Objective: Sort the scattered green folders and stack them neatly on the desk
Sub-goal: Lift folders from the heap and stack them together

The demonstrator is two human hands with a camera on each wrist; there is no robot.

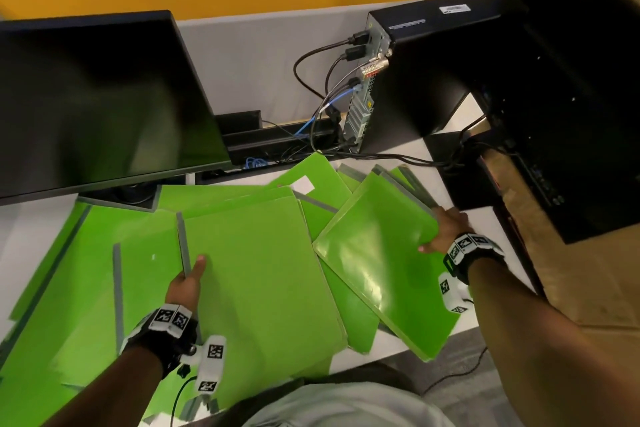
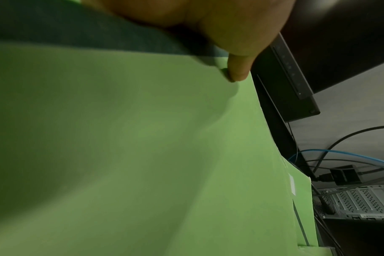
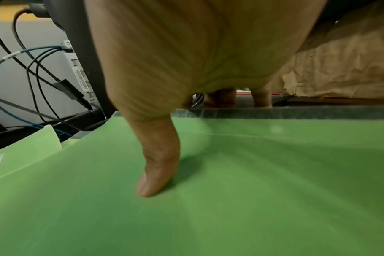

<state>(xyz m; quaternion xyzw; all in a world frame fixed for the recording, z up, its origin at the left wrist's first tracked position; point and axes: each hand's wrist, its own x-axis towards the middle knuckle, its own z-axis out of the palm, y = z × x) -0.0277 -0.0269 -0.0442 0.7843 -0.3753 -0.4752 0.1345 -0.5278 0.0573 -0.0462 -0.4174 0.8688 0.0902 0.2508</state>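
Note:
Several green folders with grey spines lie scattered across the white desk (image 1: 440, 340). My left hand (image 1: 188, 279) grips the grey-spined left edge of a large green folder (image 1: 256, 274) in the middle, thumb on top; the left wrist view shows that thumb (image 2: 237, 72) pressed on the green cover (image 2: 143, 147). My right hand (image 1: 441, 230) holds the right edge of a tilted glossy folder (image 1: 377, 260), thumb on top and fingers under the grey spine. In the right wrist view the thumb (image 3: 156, 175) presses that cover (image 3: 252, 190). More folders (image 1: 69, 270) spread out at the left.
A black monitor (image 1: 97, 100) stands at the back left, its base on some folders. A black computer tower (image 1: 426, 76) with several cables (image 1: 311, 80) stands at the back right. Another black unit (image 1: 568, 87) is at the far right. A floor cable (image 1: 460, 371) lies past the desk's front edge.

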